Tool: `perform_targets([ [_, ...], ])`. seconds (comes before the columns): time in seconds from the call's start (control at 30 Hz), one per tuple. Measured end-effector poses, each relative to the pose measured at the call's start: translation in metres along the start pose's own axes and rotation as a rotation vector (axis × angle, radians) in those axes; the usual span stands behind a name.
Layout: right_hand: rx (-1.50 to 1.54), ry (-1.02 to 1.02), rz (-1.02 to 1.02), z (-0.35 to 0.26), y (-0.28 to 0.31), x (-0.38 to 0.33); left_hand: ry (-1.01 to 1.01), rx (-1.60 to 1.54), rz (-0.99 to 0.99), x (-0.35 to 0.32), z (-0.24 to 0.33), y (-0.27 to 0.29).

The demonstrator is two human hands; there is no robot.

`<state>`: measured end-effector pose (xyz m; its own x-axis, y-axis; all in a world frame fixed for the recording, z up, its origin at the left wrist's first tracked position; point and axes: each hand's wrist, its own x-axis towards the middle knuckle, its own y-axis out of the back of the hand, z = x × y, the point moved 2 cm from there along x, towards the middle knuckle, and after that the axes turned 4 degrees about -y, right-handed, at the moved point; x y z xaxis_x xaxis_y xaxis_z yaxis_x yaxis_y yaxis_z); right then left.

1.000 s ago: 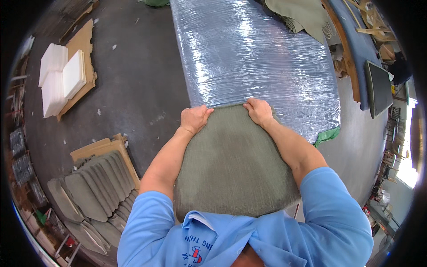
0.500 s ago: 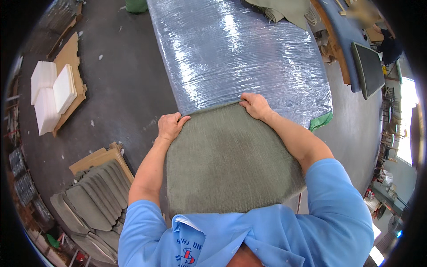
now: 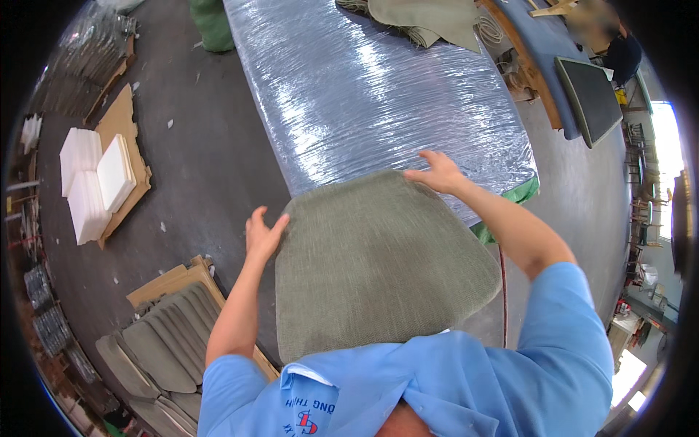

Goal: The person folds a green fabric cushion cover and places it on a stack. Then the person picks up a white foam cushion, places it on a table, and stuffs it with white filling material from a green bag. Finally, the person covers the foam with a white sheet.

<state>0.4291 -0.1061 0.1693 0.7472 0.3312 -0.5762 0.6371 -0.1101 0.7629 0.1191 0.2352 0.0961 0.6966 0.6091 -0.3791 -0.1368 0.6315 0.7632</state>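
Note:
A chair seat pad (image 3: 378, 262) covered in grey-green woven fabric lies in front of my body, its near edge hidden by my shirt. Its far edge rests over the end of a plastic-wrapped table (image 3: 393, 102). At the far left corner is my left hand (image 3: 263, 234), fingers spread, the thumb against or very near the pad's side. Over by the far right corner my right hand (image 3: 440, 173) has its fingers apart, with the thumb at the pad's edge. Neither hand grips the pad.
Folded green fabric (image 3: 429, 20) lies on the table's far end. Stacked grey seat pads (image 3: 164, 349) stand at the lower left, near white foam blocks (image 3: 91, 186) on cardboard. A dark padded panel (image 3: 591, 100) leans by a blue bench at right, near another person.
Both hands have let go of the pad's far edge and opened, the left moving down and outward, the right slightly outward. The pad's far edge now looks smoother and rounder.

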Motion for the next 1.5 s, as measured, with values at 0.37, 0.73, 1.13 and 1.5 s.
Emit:
perform_targets([
  [0.37, 0.371, -0.494, -0.656, 0.018, -0.028, -0.034, 0.640, -0.250, -0.595, -0.034, 0.030, -0.015],
  [0.73, 0.349, -0.451, -0.644, 0.037, -0.042, 0.021, 0.543, -0.447, -0.665, -0.004, 0.015, -0.024],
  [1.13, 1.272, 0.566, 0.233, 0.040, 0.071, -0.195, -0.012, -1.362, 0.226, -0.195, 0.120, 0.109],
  [1.5, 1.456, 0.459, 0.515, -0.004, 0.056, -0.141, -0.082, -1.497, 0.288, -0.123, 0.099, 0.100],
])
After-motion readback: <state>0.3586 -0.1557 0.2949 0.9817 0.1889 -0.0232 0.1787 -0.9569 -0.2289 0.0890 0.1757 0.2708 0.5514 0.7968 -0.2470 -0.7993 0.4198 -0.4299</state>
